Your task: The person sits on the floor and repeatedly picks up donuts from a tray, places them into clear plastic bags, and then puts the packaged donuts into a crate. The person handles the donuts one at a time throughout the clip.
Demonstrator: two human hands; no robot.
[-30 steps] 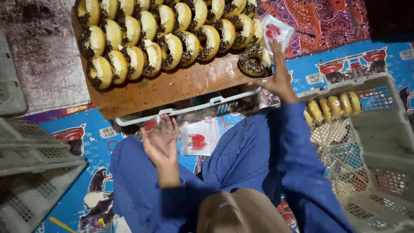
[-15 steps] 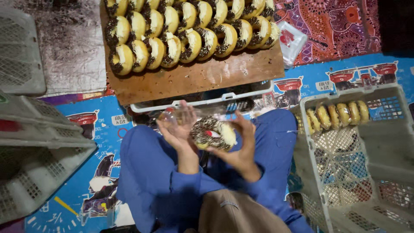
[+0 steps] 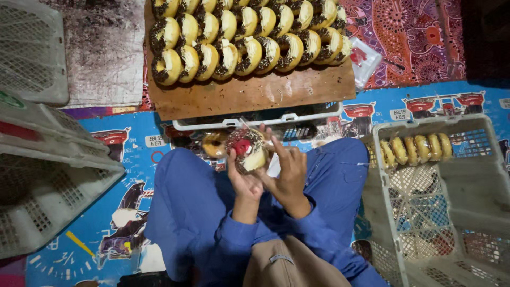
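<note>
Seated person's left hand (image 3: 241, 178) and right hand (image 3: 287, 172) both grip a bagged chocolate-sprinkled doughnut (image 3: 247, 150) below a wooden board (image 3: 255, 93) lined with doughnuts (image 3: 249, 40)

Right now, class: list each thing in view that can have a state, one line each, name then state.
doughnut: partly in a clear wrapper, held by both hands
left hand: gripping the doughnut
right hand: fingers on the wrapper
wooden board: loaded with rows of doughnuts
right crate: one row of wrapped doughnuts inside
</note>
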